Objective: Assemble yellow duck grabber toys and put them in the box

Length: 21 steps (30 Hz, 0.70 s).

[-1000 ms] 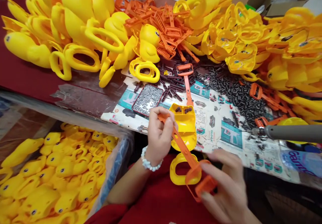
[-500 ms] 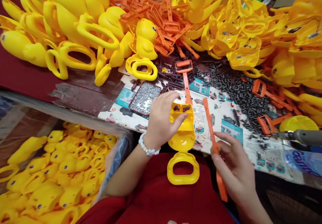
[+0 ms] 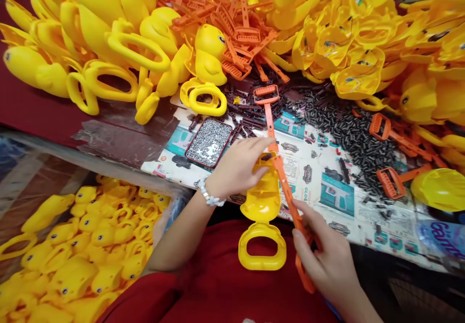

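My left hand (image 3: 240, 165) rests on the top end of a yellow plastic duck-shaped toy body (image 3: 262, 202), its fingers spread over it and pressing it to the printed paper. A yellow oval handle loop (image 3: 262, 260) extends from this body towards me. My right hand (image 3: 327, 260) pinches a long orange plastic strip (image 3: 290, 202) between thumb and fingers. The strip's upper end lies across the yellow body beside my left fingertips, and its lower end hangs below my right hand. The holes in the body's top are hidden.
Printed paper (image 3: 334, 202) lies under my hands, scattered with heaps of small black pins (image 3: 356, 148). A red-rimmed tray of pins (image 3: 209, 142) sits to the left. Piles of yellow parts (image 3: 101, 27) and orange parts (image 3: 232, 27) fill the back. Yellow ducks fill a bin (image 3: 90, 236) at lower left.
The orange strip has swung from upright at my right into a slant, with its top end now on the yellow body. My left hand has slid upward, covering the body's holes. The grey tool has left view.
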{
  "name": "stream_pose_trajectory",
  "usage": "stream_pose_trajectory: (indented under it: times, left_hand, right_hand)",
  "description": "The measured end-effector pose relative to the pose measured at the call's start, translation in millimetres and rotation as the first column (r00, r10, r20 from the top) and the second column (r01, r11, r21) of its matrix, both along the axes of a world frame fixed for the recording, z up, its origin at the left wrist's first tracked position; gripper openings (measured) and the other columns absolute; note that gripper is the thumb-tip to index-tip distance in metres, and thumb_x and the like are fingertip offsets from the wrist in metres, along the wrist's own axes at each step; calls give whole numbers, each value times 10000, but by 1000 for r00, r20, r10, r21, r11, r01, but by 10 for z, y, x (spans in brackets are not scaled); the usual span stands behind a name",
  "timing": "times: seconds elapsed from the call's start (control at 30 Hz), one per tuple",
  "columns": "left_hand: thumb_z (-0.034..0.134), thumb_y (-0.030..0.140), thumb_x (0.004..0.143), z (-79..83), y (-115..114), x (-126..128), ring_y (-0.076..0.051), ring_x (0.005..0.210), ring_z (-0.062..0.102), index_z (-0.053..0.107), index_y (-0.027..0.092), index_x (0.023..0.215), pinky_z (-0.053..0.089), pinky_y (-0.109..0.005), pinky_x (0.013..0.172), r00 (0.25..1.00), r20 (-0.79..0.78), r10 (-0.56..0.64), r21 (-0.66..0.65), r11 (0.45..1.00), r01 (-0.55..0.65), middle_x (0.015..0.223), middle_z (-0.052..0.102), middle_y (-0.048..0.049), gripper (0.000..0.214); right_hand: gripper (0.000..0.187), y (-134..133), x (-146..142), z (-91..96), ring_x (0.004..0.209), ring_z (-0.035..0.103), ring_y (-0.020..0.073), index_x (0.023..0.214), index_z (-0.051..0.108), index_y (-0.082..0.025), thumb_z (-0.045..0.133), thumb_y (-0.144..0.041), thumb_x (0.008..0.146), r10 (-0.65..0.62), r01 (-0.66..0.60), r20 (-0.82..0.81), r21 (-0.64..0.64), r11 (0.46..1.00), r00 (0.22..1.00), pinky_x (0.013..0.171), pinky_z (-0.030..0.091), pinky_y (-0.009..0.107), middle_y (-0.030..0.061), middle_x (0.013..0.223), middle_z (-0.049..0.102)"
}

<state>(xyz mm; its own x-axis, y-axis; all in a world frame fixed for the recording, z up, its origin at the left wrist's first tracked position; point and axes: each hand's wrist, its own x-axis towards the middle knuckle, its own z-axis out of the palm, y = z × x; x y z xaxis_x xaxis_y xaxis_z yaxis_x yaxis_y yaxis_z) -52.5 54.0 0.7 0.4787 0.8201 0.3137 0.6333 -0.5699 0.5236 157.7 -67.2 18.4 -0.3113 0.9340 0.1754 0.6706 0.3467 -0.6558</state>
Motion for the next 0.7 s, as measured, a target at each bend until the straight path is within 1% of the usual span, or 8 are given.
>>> stream_pose_trajectory:
  times: [0.07, 0.1, 0.2, 0.27, 0.33, 0.4, 0.53, 0.7]
  left_hand:
    - [600, 182, 791, -28, -23, -83, -253, 1245, 511, 384, 102, 1365, 435, -421, 1046, 998, 67, -23, -43, 999, 26, 1368, 519, -157, 618]
    - [603, 174, 779, -54, -33, -116, -254, 1254, 505, 378, 98, 1367, 431, -420, 1057, 996, 82, -17, -70, 997, 23, 1371, 515, -161, 634]
    - [601, 165, 781, -150, -64, -154, -262, 1228, 529, 421, 94, 1329, 446, -433, 1052, 995, 101, 18, -112, 994, -7, 1331, 548, -160, 581]
    - [579, 143, 793, -204, -88, -134, -253, 1222, 535, 447, 102, 1302, 452, -431, 1053, 991, 133, 27, -106, 994, -13, 1310, 563, -155, 527]
    - [548, 109, 798, -239, -115, -98, -242, 1232, 529, 464, 114, 1281, 447, -430, 1066, 984, 175, 36, -89, 996, -20, 1302, 566, -151, 491]
    - [522, 85, 797, -260, -139, -66, -238, 1241, 522, 474, 126, 1267, 441, -440, 1075, 977, 207, 54, -82, 996, -37, 1300, 566, -147, 474]
    - [510, 68, 791, -289, -172, -30, -239, 1220, 539, 489, 117, 1246, 453, -447, 1066, 964, 254, 83, -67, 995, -68, 1277, 580, -151, 458]
    - [489, 70, 821, -325, -196, 10, -240, 1215, 543, 523, 119, 1187, 459, -466, 1054, 958, 258, 123, -56, 992, -112, 1252, 593, -153, 371]
  right_hand:
    - [398, -6, -40, 25, 956, 590, 128, 1349, 416, -151, 409, -170, 952, 60, -74, 124, 108, 991, 991, 805, 485, 193, 60, 1144, 564]
    - [400, 0, -70, 27, 975, 586, 129, 1354, 410, -137, 399, -158, 954, 81, -101, 154, 127, 987, 985, 815, 483, 199, 60, 1146, 563]
    - [390, 28, -167, -2, 841, 589, 130, 1355, 414, -107, 379, -151, 969, 59, -96, 233, 149, 984, 971, 724, 480, 222, 53, 983, 588]
    - [383, 45, -213, -28, 728, 565, 132, 1349, 430, -79, 366, -160, 980, 18, -71, 293, 170, 983, 956, 656, 462, 231, 49, 864, 571]
    - [377, 55, -234, -36, 674, 545, 133, 1327, 455, -50, 342, -161, 985, 1, -67, 336, 184, 981, 942, 624, 448, 234, 49, 803, 552]
    - [373, 59, -232, -20, 662, 539, 127, 1305, 478, -45, 327, -164, 985, 13, -75, 343, 168, 983, 939, 605, 439, 230, 48, 808, 553]
    - [368, 55, -203, 37, 678, 538, 107, 1306, 493, -86, 333, -185, 989, 31, -78, 326, 131, 988, 945, 569, 413, 221, 44, 901, 570]
    - [364, 18, -221, 34, 691, 527, 106, 1318, 480, -68, 353, -166, 992, 2, -68, 334, 187, 980, 943, 615, 403, 216, 35, 817, 543]
